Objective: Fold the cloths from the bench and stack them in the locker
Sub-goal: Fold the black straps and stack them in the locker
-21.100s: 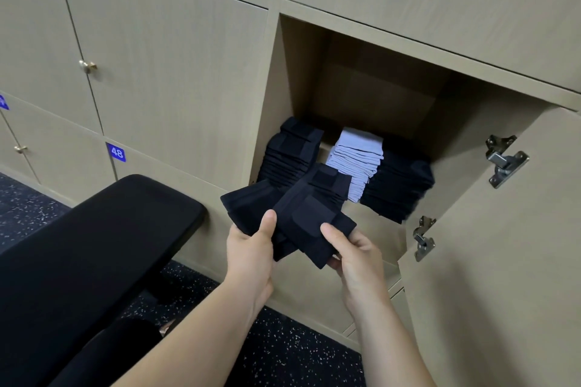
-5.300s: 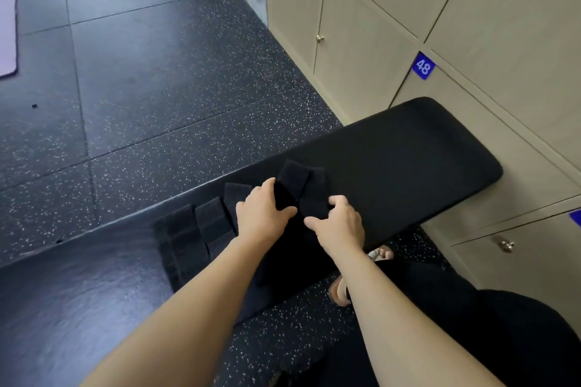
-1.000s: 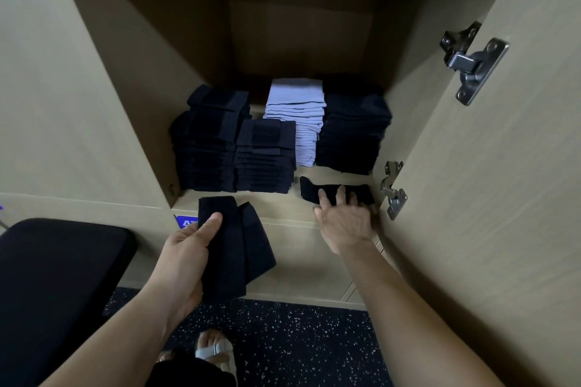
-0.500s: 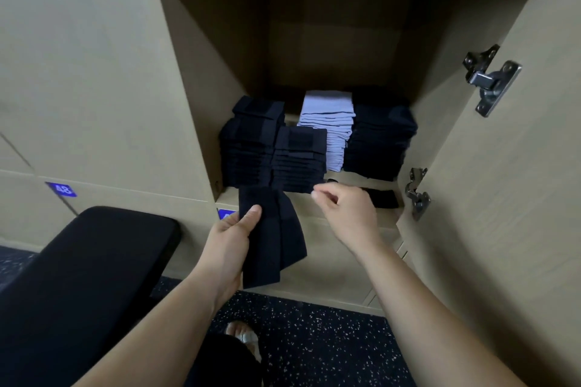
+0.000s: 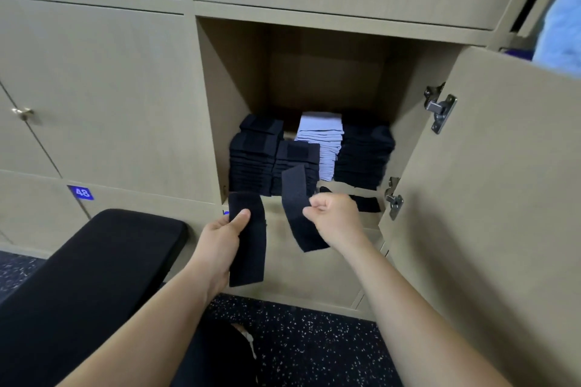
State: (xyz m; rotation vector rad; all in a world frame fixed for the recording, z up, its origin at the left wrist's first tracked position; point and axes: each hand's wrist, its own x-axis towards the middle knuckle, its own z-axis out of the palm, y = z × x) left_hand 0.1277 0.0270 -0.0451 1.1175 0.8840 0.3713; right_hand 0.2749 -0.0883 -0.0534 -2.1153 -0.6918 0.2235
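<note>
Open locker (image 5: 226, 88) — folded cloth stacks (image 5: 251, 163) inside; left hand (image 5: 220, 242) pinching left cloth (image 5: 250, 261), right hand (image 5: 336, 217) pinching right cloth (image 5: 294, 198)

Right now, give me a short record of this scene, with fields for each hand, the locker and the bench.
left hand: holds a folded cloth, thumb on its front
right hand: pinches a second cloth by its edge, in front of the shelf
locker: door open
inside: dark stacks on both sides of a light blue stack
shelf front: a lone cloth lies flat at the right
bench: black, lower left of the locker
</note>
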